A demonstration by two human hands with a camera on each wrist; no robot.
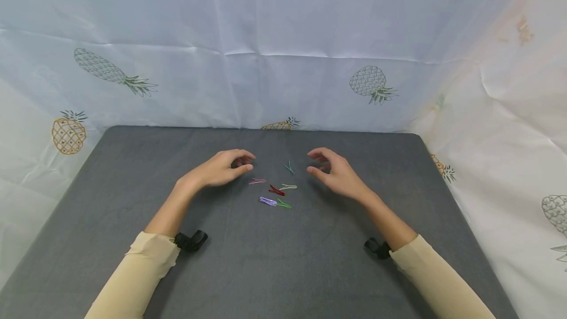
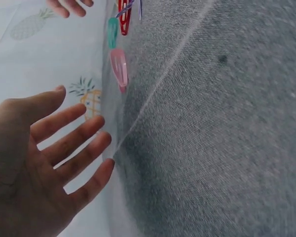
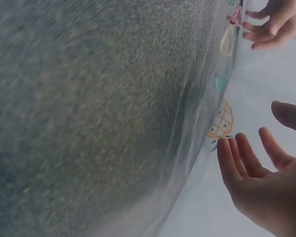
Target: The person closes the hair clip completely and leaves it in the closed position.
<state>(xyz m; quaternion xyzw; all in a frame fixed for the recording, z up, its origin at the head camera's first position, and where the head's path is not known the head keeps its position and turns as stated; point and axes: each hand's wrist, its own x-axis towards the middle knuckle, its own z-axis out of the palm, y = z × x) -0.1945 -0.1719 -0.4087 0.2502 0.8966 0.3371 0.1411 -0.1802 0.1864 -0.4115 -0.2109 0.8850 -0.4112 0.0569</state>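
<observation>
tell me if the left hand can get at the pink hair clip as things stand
Probably yes: the left hand hovers open, holding nothing, just beside the pink hair clip, which lies flat on the grey table with nothing between them.

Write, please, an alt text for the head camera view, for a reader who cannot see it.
Two bare hands, left hand and right hand, hover with relaxed fingers on either side of six small coloured hair clips scattered on a grey table. Neither hand holds anything. A pale pineapple-print cloth hangs behind.
</observation>
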